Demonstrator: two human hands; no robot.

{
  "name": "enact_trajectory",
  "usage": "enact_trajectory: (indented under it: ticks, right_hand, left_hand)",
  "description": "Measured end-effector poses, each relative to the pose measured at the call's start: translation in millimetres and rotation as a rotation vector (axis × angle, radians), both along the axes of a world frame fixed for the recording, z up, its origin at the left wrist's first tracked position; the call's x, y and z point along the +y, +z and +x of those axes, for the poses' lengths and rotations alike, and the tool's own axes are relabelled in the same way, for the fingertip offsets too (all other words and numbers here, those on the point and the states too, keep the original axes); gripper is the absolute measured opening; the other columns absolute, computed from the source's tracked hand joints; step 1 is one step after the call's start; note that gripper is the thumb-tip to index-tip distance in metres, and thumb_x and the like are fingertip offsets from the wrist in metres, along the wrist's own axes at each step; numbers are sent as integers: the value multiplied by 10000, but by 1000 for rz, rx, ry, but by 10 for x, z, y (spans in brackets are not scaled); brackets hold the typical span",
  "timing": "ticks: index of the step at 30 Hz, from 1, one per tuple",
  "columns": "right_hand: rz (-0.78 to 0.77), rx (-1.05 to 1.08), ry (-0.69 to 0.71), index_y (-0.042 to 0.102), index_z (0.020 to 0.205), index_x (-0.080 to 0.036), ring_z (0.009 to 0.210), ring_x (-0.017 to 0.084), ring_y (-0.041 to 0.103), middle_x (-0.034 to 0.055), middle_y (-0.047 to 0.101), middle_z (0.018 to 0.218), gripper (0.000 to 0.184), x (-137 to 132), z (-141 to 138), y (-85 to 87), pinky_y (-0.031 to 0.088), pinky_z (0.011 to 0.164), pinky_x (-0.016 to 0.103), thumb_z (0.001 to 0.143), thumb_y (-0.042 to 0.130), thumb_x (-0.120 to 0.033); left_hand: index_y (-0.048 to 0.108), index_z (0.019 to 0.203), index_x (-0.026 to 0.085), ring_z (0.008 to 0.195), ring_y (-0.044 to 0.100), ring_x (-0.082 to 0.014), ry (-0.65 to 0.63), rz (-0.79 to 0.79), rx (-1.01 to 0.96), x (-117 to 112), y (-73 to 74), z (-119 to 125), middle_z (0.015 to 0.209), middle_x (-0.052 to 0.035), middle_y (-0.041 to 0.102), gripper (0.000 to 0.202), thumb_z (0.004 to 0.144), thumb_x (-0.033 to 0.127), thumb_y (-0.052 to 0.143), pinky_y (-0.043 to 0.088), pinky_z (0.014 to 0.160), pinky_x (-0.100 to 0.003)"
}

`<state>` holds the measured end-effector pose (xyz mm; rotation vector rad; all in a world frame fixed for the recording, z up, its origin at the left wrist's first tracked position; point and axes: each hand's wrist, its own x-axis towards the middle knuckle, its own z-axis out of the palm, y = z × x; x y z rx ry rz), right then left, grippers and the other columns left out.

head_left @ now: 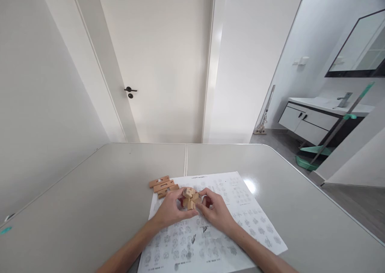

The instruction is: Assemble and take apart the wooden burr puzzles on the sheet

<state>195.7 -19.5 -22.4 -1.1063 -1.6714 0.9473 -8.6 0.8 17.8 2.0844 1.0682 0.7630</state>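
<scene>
Between my two hands is a partly assembled wooden interlocking puzzle [191,203], its light wood pieces crossing each other. My left hand [172,208] grips it from the left, thumb below and fingers behind. On the other side, my right hand [215,209] pinches the puzzle with thumb and forefinger. Just beyond my left hand lie several loose notched wooden puzzle pieces [163,185], side by side with dark marks on them. Beneath both hands spreads a white instruction sheet [252,229] printed with rows of small grey diagrams. My fingers hide parts of the puzzle.
The pale table [99,208] has a seam down its middle and rounded far corners. Past it stands a closed white door [162,64] with a black handle. At the right are a sink cabinet [313,116], a mop [266,112] and a green dustpan [307,163].
</scene>
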Motion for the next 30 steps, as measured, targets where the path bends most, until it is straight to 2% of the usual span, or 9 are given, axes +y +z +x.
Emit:
enact_trajectory:
  ticks: [7, 11, 13, 15, 17, 19, 22, 25, 30]
  right_hand:
    - [43, 5, -1, 600, 934, -205, 546, 132, 469, -54, 502, 597, 211, -14, 7, 16, 347, 529, 239, 943, 620, -415]
    - [38, 11, -21, 609, 956, -211, 560, 146, 501, -43, 515, 613, 222, -23, -6, 27, 387, 520, 247, 948, 616, -433]
    - [90, 32, -14, 596, 1076, -222, 665, 169, 575, 3, 603, 780, 229, -36, -18, 43, 472, 576, 267, 930, 640, -393]
    - [196, 37, -5, 512, 1272, -246, 900, 215, 629, 74, 617, 1090, 474, -52, -33, 52, 558, 737, 323, 856, 723, -330]
    - [312, 5, 7, 386, 1411, -273, 1147, 270, 576, 123, 496, 1336, 776, -64, -51, 45, 557, 919, 395, 757, 803, -257]
    - [385, -53, 39, 324, 1456, -289, 1264, 300, 510, 140, 392, 1428, 888, -72, -63, 23, 542, 983, 431, 722, 815, -197]
    - [423, -127, 80, 343, 1450, -301, 1247, 294, 528, 146, 354, 1448, 788, -76, -58, -3, 574, 931, 419, 786, 742, -158]
    - [437, -185, 80, 426, 1384, -292, 1211, 299, 557, 148, 417, 1408, 619, -79, -34, 16, 576, 931, 433, 839, 705, -196]
    - [473, -172, 26, 472, 1328, -268, 1275, 315, 542, 145, 509, 1373, 583, -78, -32, 100, 531, 1019, 466, 799, 691, -159]
  left_hand:
    - [663, 891, 189, 673, 519, -157, 20, 31, 17, 23, -27, -19, 762, 0, 617, 340, 757, 482, 774, 425, 632, -261]
    - [657, 867, 183, 683, 540, -160, 17, -41, -50, 29, -33, -11, 780, -11, 629, 294, 791, 459, 726, 449, 639, -264]
    - [651, 860, 181, 693, 553, -164, 32, -90, -84, 31, -45, -3, 776, -12, 628, 271, 810, 443, 699, 457, 643, -264]
    - [648, 862, 178, 706, 564, -171, 47, -136, -108, 28, -66, 9, 779, -13, 631, 264, 808, 433, 693, 463, 649, -267]
    - [648, 869, 176, 712, 564, -169, 39, -177, -130, 16, -88, 26, 782, -10, 633, 258, 802, 421, 694, 467, 662, -270]
    - [636, 844, 176, 702, 545, -158, 24, -190, -132, -7, -101, 50, 766, 4, 615, 243, 796, 406, 700, 457, 663, -265]
    - [612, 814, 180, 656, 482, -138, -30, -167, -82, -51, -92, 85, 712, 29, 557, 279, 760, 420, 744, 408, 611, -248]
    - [630, 883, 184, 649, 465, -135, -101, -167, -86, -73, -60, 97, 726, 29, 556, 349, 742, 470, 773, 398, 599, -245]
    - [640, 865, 176, 745, 585, -175, -7, -172, -204, -9, -50, 48, 808, -19, 645, 321, 768, 463, 747, 488, 696, -284]
